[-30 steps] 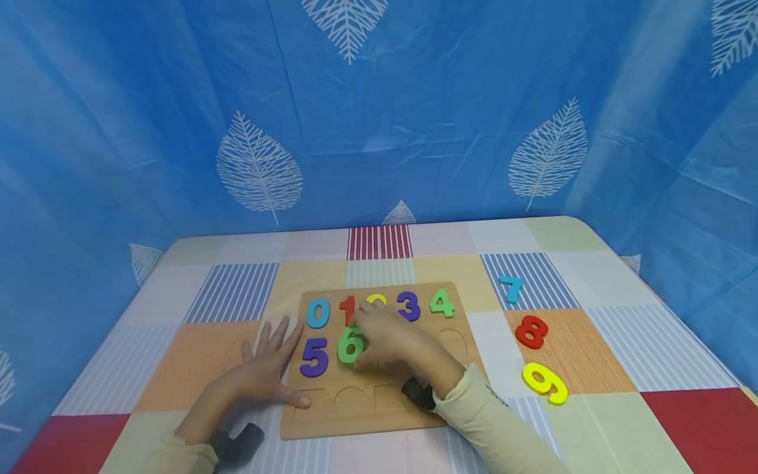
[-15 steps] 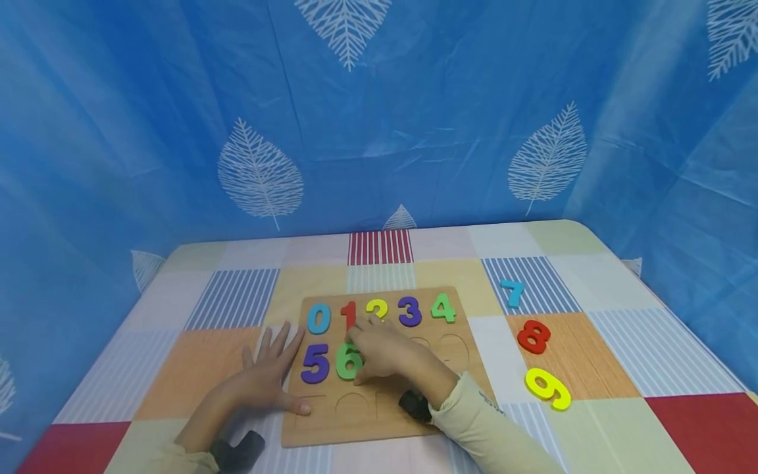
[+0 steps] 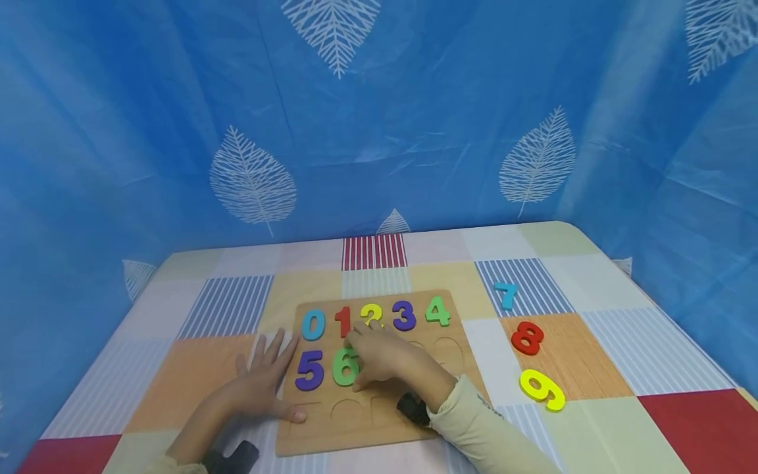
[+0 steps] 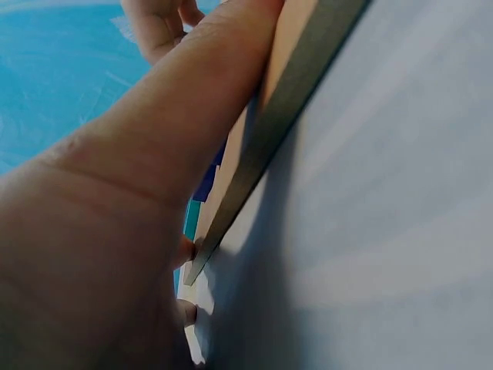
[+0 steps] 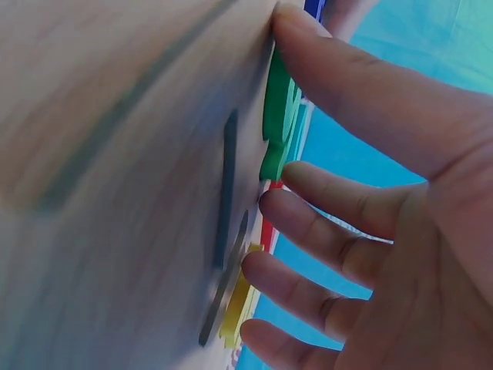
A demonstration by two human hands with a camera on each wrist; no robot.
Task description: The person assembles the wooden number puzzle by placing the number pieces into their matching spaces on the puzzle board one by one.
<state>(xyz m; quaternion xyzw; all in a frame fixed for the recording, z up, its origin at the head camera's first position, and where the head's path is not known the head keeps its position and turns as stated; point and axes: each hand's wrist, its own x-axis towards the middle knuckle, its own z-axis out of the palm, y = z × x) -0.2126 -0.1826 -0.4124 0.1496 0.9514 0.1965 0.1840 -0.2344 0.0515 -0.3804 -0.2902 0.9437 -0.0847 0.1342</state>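
A wooden number puzzle board (image 3: 322,434) lies on the table. My right hand (image 3: 381,355) pinches the green number 6 (image 3: 345,367) in the second row, thumb at its lower end and fingertips at its top. In the right wrist view the green 6 (image 5: 279,100) lies between thumb and index finger, close against the board. My left hand (image 3: 260,388) lies spread at the board's left edge, its thumb over the board's surface. The purple 5 (image 3: 309,370) sits left of the 6. Above them run the blue 0 (image 3: 313,324), red 1 (image 3: 343,320), yellow 2 (image 3: 371,312), purple 3 (image 3: 404,315) and green 4 (image 3: 437,311).
Right of the board, on the patchwork tablecloth (image 3: 598,428), lie a blue 7 (image 3: 506,295), a red 8 (image 3: 527,338) and a yellow 9 (image 3: 541,390). Bare recesses show in the board's lower and right parts. A blue curtain (image 3: 403,99) hangs behind the table.
The green 6 has come down slightly, level with the purple 5, still in my right hand's fingers. More of the yellow 2 shows. My left hand stays at the board's edge; the head view shifts slightly.
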